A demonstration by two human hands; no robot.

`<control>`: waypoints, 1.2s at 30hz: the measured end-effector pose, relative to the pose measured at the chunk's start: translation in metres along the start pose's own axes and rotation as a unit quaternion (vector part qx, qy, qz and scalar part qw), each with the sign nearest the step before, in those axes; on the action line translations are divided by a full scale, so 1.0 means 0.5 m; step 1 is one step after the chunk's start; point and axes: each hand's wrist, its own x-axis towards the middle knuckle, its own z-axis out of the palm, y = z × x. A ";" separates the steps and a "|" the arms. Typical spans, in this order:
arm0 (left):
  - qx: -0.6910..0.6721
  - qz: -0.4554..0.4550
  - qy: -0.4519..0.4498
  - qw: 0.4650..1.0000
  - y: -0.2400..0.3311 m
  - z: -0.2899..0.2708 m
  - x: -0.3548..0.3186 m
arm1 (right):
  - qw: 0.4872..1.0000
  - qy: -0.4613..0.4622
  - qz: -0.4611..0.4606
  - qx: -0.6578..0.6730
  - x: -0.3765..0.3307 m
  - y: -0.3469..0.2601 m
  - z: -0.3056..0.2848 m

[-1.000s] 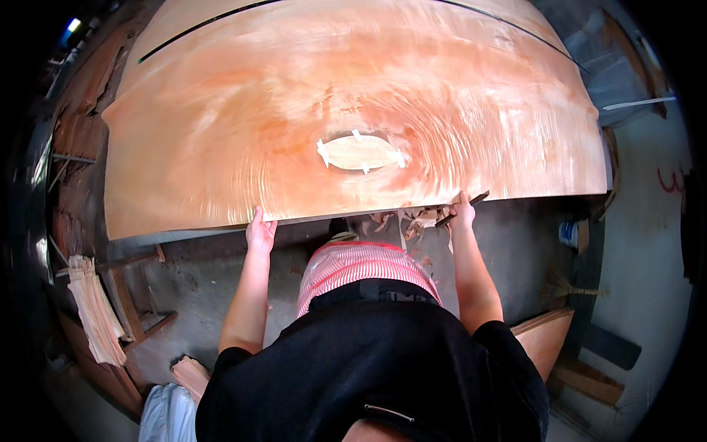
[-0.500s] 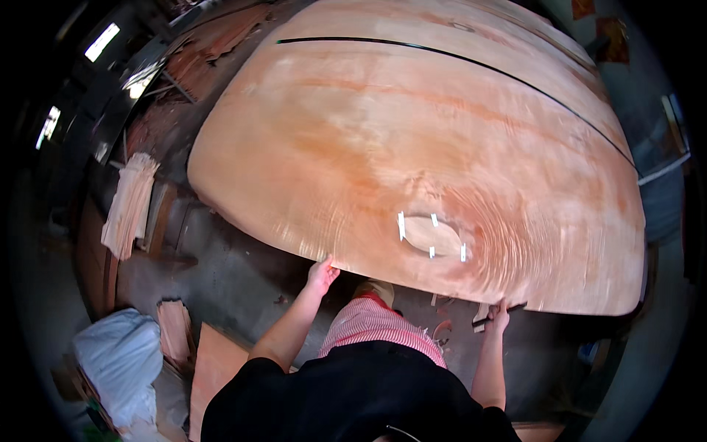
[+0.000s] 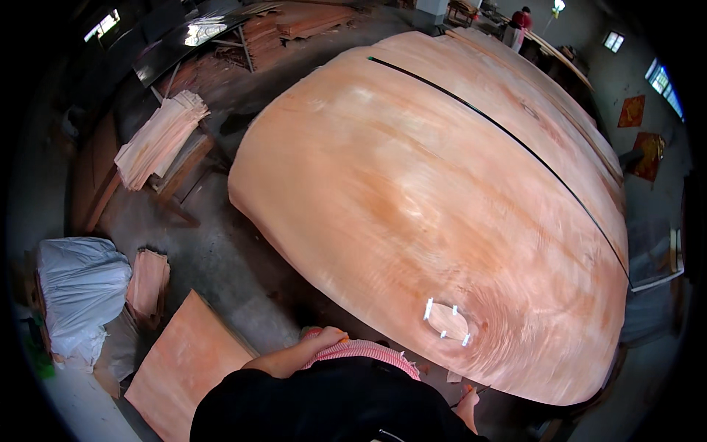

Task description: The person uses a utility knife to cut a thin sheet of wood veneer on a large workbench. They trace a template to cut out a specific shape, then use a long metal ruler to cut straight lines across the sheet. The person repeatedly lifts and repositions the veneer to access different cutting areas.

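Observation:
A wide sheet of reddish-tan wood veneer (image 3: 346, 199) lies before me on a large stack. Near its front edge, an eye-shaped wood patch (image 3: 448, 321) is held by small pieces of white tape (image 3: 428, 309). My left hand (image 3: 326, 339) is at my waist, over the red-and-white striped cloth (image 3: 361, 350), off the sheet. Its fingers look curled, with a bit of orange beside them. My right hand (image 3: 468, 401), low beside the front edge, grips a thin dark tool (image 3: 480, 393); its exact kind is unclear.
A long black strip (image 3: 508, 132) crosses the sheet. To the left are a veneer bundle (image 3: 158, 140) on a wooden stand, a white plastic-covered pile (image 3: 81, 291), and a flat wood sheet (image 3: 188, 361). A person in red (image 3: 521, 20) stands at the far end.
My left hand has let go of the sheet's edge and come back to my waist. The right hand has drawn back slightly, still holding the tool. My view has turned and shifted.

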 end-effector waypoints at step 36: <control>-0.213 -0.168 0.192 0.943 -0.132 -1.503 -0.055 | 0.559 -0.131 -0.680 -0.457 -1.017 -0.353 2.000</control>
